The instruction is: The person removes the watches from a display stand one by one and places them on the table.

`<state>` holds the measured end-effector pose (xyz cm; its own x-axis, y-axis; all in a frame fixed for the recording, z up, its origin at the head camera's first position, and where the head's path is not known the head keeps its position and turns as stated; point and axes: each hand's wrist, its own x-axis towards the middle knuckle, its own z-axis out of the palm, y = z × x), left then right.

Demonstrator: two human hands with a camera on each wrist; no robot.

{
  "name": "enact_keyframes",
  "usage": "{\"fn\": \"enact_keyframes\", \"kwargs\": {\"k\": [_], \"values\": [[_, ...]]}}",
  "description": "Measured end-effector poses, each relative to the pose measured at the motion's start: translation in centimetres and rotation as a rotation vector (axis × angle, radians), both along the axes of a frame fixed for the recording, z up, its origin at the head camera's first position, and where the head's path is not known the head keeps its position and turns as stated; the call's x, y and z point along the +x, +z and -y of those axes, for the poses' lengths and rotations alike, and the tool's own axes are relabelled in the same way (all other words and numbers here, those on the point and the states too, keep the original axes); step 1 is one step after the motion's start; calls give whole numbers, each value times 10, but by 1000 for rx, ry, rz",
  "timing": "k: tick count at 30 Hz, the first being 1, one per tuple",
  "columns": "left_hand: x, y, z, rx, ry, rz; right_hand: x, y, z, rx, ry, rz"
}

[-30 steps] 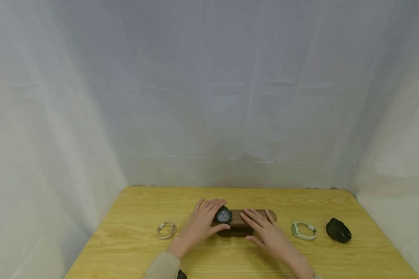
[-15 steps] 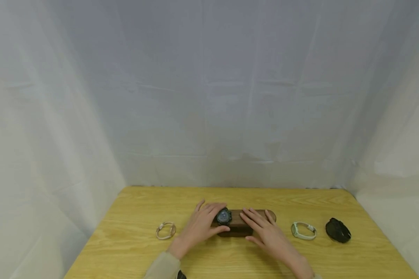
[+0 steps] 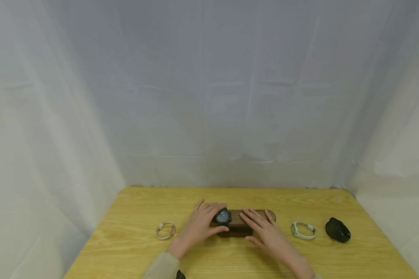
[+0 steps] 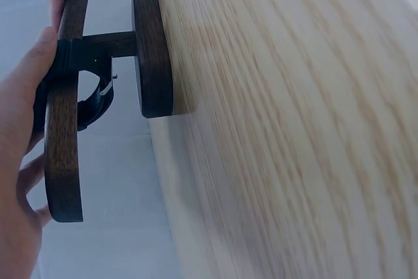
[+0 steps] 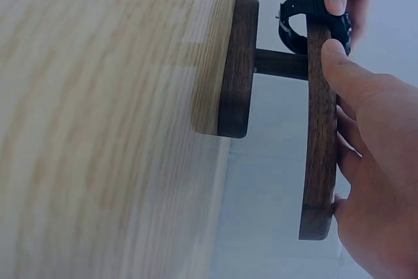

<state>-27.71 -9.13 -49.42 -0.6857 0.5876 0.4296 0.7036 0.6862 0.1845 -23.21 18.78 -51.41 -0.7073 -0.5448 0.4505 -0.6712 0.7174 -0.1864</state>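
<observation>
A black wristwatch [image 3: 223,216], strap looped, sits around the left part of the top bar on a dark wooden watch stand [image 3: 235,218]. My left hand [image 3: 198,226] holds the watch, with the thumb at its near side and the fingers at its far side. In the left wrist view the strap [image 4: 96,106] hangs below the bar. My right hand [image 3: 267,232] grips the right part of the bar; its fingers lie over the top and its thumb [image 5: 334,49] touches the near edge. The stand's base [image 5: 239,66] rests on the table.
A pale pink-beige watch [image 3: 165,231] lies to the left on the wooden table [image 3: 209,259]. To the right are a light green watch [image 3: 303,231] and a black watch [image 3: 338,230]. White curtains [image 3: 209,116] hang behind and on both sides.
The watch's face has tipped slightly and sits a touch lower and further left than a second ago. Both hands have stayed nearly in place.
</observation>
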Motion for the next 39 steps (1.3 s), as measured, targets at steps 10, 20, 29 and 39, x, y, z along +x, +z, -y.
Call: {"fn": "enact_keyframes", "kwargs": {"k": [10,20,29,39], "values": [[1,4,5,-10,10,22,-1,1,1,4,6,-28],[0,3,16,18,-7,-61,0,5,2,-15,7,-24],[1,6,28,19,12,-50,1,6,2,-7,4,-19],[3,4,37,26,31,-33,2,3,2,-9,10,-33]]}}
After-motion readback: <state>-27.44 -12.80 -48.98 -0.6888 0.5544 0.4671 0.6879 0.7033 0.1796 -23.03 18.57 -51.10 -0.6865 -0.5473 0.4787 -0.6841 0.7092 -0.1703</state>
